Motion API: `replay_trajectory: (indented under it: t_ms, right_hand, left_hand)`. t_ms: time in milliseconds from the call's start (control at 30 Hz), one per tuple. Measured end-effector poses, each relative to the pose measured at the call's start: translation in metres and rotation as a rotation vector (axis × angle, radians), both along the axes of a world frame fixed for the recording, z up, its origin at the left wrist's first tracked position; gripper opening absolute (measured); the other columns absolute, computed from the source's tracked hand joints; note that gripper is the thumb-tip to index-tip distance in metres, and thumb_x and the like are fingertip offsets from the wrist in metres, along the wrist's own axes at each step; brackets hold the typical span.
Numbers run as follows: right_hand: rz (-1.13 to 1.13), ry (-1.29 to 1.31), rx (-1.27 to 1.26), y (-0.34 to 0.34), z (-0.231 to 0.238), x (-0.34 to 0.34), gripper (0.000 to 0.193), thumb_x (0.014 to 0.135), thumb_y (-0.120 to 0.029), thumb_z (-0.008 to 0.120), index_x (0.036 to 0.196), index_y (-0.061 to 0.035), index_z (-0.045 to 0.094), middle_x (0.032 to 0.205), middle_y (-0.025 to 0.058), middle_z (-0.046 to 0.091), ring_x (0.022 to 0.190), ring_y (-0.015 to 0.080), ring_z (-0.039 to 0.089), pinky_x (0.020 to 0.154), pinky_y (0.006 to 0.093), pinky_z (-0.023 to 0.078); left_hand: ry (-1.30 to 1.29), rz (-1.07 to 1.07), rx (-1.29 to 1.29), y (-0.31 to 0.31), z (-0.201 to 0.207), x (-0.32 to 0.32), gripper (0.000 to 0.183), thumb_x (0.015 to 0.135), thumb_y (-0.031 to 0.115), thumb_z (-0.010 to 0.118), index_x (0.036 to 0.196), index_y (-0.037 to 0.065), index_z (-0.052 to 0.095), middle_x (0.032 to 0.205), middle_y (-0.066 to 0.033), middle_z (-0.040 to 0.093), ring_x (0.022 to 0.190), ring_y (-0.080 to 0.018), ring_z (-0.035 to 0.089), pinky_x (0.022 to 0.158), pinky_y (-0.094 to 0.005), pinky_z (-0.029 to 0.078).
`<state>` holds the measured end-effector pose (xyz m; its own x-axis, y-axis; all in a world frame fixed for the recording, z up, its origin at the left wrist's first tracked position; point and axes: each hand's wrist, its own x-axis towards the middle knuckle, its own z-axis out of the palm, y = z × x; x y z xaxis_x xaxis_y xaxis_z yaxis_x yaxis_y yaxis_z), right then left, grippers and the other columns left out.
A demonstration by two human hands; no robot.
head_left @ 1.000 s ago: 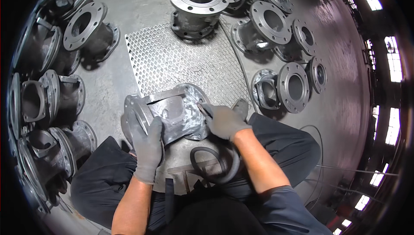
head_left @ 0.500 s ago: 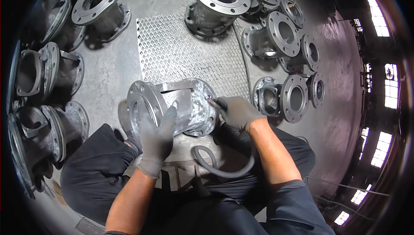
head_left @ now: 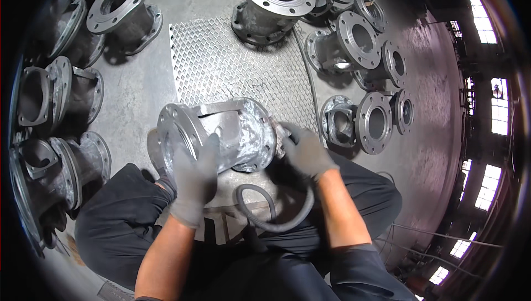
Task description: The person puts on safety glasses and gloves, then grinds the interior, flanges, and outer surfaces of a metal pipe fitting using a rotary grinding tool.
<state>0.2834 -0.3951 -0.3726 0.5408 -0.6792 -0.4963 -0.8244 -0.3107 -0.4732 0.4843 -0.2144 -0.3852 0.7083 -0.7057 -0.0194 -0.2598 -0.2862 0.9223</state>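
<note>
A grey cast-metal flanged valve body [head_left: 224, 124] lies on its side in front of me, between my knees, with pale scuffed patches near its right flange [head_left: 260, 135]. My gloved left hand [head_left: 196, 174] grips it at the left flange [head_left: 177, 129], thumb up against the body and fingers partly hidden at the opening. At the outer side of the right flange, my gloved right hand [head_left: 307, 149] is closed round a slim hand tool, mostly hidden by the glove. A grey ribbed hose [head_left: 276, 226] loops below and runs up toward that hand.
A metal mesh mat [head_left: 232, 63] lies beyond the valve body. Several similar flanged castings stand on the floor at left [head_left: 83, 96] and right [head_left: 373, 121]. One upright flanged casting [head_left: 271, 11] stands at the mat's far edge. My bent knees flank the work.
My right hand has moved from the right flange's bolt-hole area to its outer side, slightly lower. My left hand keeps its hold. The whole view has shifted slightly.
</note>
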Motion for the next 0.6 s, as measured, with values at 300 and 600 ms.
replay_trajectory:
  t_ms: [300, 600]
  right_hand:
    - [-0.004, 0.126, 0.047, -0.061, -0.059, -0.042, 0.027, 0.094, -0.013, 0.069, 0.120, -0.0067, 0.072, 0.113, 0.0229, 0.076, 0.110, 0.0430, 0.071, 0.095, 0.0479, 0.056]
    - [-0.041, -0.060, 0.169, -0.061, -0.097, -0.029, 0.024, 0.094, -0.009, 0.060, 0.115, -0.0063, 0.073, 0.112, 0.0230, 0.075, 0.110, 0.0415, 0.070, 0.096, 0.0462, 0.054]
  left_hand:
    - [0.528, 0.119, 0.042, -0.047, 0.013, 0.043, 0.075, 0.098, 0.027, 0.073, 0.157, -0.009, 0.043, 0.122, -0.0184, 0.071, 0.104, -0.0198, 0.068, 0.092, -0.0330, 0.055]
    - [0.682, 0.190, 0.029, -0.057, 0.017, 0.044, 0.077, 0.103, 0.020, 0.068, 0.166, -0.003, 0.033, 0.127, -0.0133, 0.065, 0.105, -0.0179, 0.065, 0.095, -0.0331, 0.056]
